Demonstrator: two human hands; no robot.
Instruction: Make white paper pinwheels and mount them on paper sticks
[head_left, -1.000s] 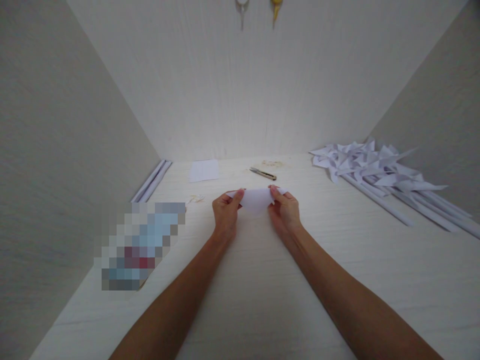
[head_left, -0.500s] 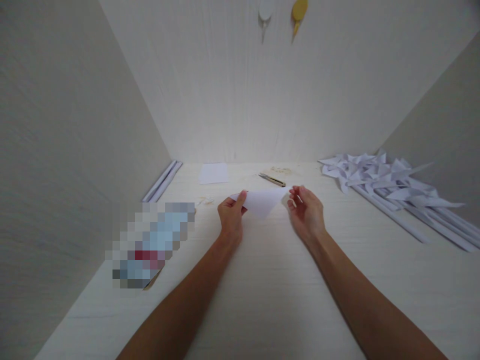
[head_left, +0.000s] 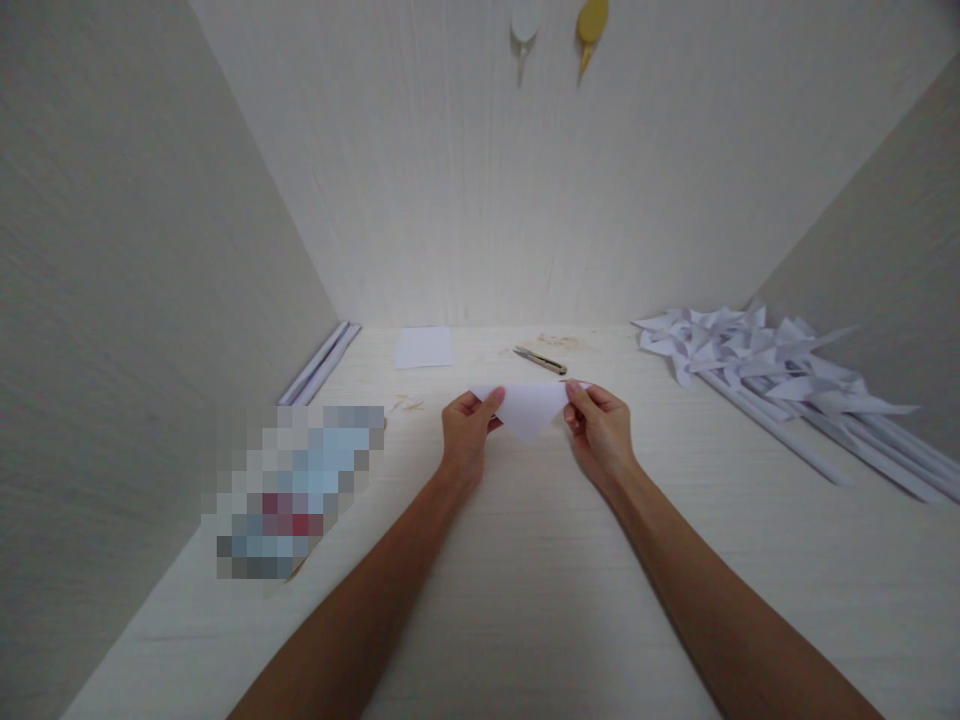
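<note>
A white sheet of paper folded into a triangle (head_left: 531, 408) is held up between my two hands, its point facing down toward me. My left hand (head_left: 469, 425) pinches the left corner, thumb on top. The right corner sits between the thumb and fingers of my right hand (head_left: 600, 420), which is closed on it. Just beyond the paper lies a pair of thread snips (head_left: 540, 360). Farther left, a flat square of white paper (head_left: 424, 347) rests near the back wall.
White paper pinwheels (head_left: 750, 345) with rolled paper sticks (head_left: 780, 430) are heaped at the right. Two paper rolls (head_left: 319, 365) lie along the left wall, behind a blurred-out item (head_left: 300, 495). Small scraps (head_left: 407, 402) are scattered about. Two hooks (head_left: 592, 25) hang on the back wall.
My right hand has moved slightly left and closed on the triangle's right corner; its fingers were looser at the tip before. My left hand keeps its pinch.
</note>
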